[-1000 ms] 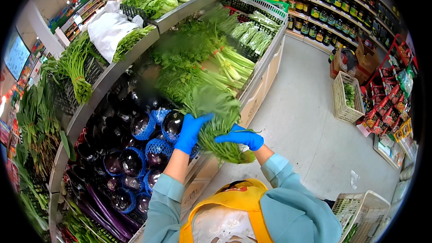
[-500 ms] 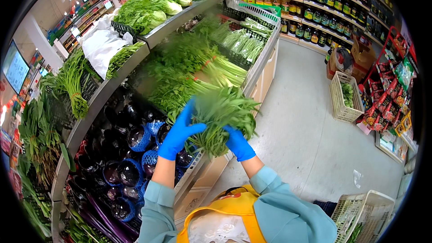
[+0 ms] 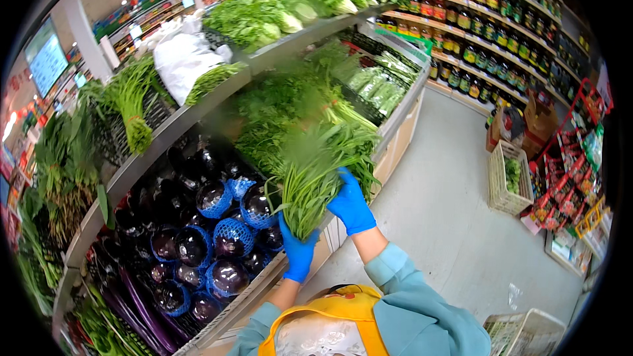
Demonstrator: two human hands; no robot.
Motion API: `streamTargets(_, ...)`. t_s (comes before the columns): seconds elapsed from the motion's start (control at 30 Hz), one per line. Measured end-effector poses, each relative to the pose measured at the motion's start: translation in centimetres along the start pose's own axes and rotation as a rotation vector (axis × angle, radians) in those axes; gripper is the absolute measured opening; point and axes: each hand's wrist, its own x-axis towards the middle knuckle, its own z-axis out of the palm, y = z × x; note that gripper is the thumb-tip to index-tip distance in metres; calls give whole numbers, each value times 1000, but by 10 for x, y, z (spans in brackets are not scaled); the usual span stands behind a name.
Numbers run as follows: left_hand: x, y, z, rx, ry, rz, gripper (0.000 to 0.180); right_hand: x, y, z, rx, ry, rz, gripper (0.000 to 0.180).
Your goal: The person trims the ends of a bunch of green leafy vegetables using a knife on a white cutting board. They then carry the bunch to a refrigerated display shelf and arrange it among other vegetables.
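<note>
A loose bunch of long, narrow-leaved greens [image 3: 310, 184] lies between my gloved hands, over the front edge of the lower display shelf. My left hand [image 3: 298, 252], in a blue glove, grips the near leafy end from below, its fingertips partly covered by leaves. At the right side of the bunch, my right hand [image 3: 353, 204] closes on the leaves with thumb and fingers, partly hidden. Behind the greens sit feathery stalked greens [image 3: 273, 122] with pale stems. Round dark eggplants [image 3: 227, 277], several in blue foam nets, fill the section to the left.
A metal shelf rail [image 3: 178, 128] runs between the tiers, with leafy lettuce [image 3: 264, 33] and a white plastic bag [image 3: 188, 66] above. Bagged greens [image 3: 376, 86] lie at the far right. Crates, one white [image 3: 509, 178], another [image 3: 527, 333], stand on the floor near packaged goods [image 3: 560, 178].
My left hand has dropped from the bunch's left side to beneath its near end. The bunch has turned, its leaf tips now pointing toward me, and my right hand has moved up its right side.
</note>
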Motion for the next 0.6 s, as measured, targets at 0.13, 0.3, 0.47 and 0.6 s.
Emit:
streamTargets(0.13,5,-24,-22,-386,228,-86,69,19,12,86,-280,-179,279,44)
streamTargets(0.3,-11,-53,-47,-1071,376,-432,41,22,59,112,-1441,-757,-94,62)
streamTargets(0.47,-19,-9,-68,-1209,98,-527,48,-17,68,38,-1010,-454,517,63)
streamTargets(0.6,-22,-10,-72,-967,135,-475,53,-50,74,39,-987,-229,600,64)
